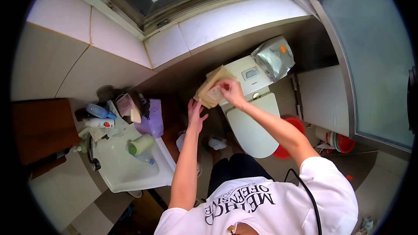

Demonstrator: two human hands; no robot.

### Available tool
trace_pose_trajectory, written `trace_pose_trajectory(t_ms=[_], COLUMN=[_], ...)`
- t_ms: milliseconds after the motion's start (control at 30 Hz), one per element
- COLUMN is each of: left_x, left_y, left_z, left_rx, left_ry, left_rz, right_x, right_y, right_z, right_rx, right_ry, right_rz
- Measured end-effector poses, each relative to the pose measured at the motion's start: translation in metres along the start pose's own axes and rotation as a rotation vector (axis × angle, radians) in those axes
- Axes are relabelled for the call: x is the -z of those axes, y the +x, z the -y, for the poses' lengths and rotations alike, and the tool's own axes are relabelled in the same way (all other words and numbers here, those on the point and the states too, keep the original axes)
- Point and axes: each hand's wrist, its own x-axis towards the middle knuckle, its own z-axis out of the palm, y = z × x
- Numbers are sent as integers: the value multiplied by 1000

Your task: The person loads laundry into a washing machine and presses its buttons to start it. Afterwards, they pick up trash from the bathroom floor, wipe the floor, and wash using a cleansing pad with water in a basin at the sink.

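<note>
A tan paper package [213, 88] rests at the left end of the white toilet tank [237, 70]. My right hand [233, 92] is on top of it, fingers pinched at a pale label or flap on its front. At the package's lower left corner is my left hand [195, 114], fingers apart, with fingertips at the package's edge. A silver pouch [274, 58] with an orange sticker sits on the right part of the tank. Below the tank, the toilet lid [254, 124] is down.
On the left, a white sink [119, 159] holds a green cup [141, 144] and a clear bottle. Bottles and a purple bag [151, 119] crowd its back edge. A red basin [291, 135] lies right of the toilet. A frosted door [374, 52] stands at right.
</note>
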Motion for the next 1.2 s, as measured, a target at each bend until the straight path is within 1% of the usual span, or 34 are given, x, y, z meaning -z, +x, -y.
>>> trace_pose_trajectory(t_ms=[133,167,200,267,367,400,433,500,533,600,667,700,733,900,1000,1100,1200], left_x=[-23,-28,-29,-26,-25,-26,-29,-25,-32,-47,-53,-53,-54,-54,-46,-39,-33], left_y=[6,6,9,26,28,23,15,12,3,-23,-37,-41,-44,-67,-73,-80,-89], left_z=[15,22,32,53,64,60,51,43,33,17,17,17,18,32,46,50,46], left_rx=[167,194,256,188,61,75,90,131,118,87,58,41,24,-13,-21,-40,-66], left_ry=[-162,-173,-231,-341,-262,-234,-207,-118,-21,169,245,270,294,204,120,117,126], left_rz=[248,239,159,271,244,226,208,183,134,33,11,-1,-13,-54,-79,-111,-122], right_x=[-2,-6,-10,-15,-11,-9,-7,2,7,17,24,24,24,15,4,-4,1], right_y=[-51,-61,-71,-89,-101,-104,-105,-105,-105,-100,-96,-92,-92,-93,-94,-101,-111], right_z=[-5,-6,-6,-5,-3,-1,-3,-6,-7,-2,10,6,4,11,-1,-4,-3], right_rx=[263,327,341,368,395,405,385,268,209,178,107,149,146,139,132,196,279], right_ry=[-227,-277,-268,-247,-132,-81,-34,-90,-118,-284,-465,-480,-509,-638,-643,-706,-492], right_rz=[-137,-176,-173,-165,-100,-81,-79,-157,-195,-140,-61,-127,-110,-67,-72,-53,16])
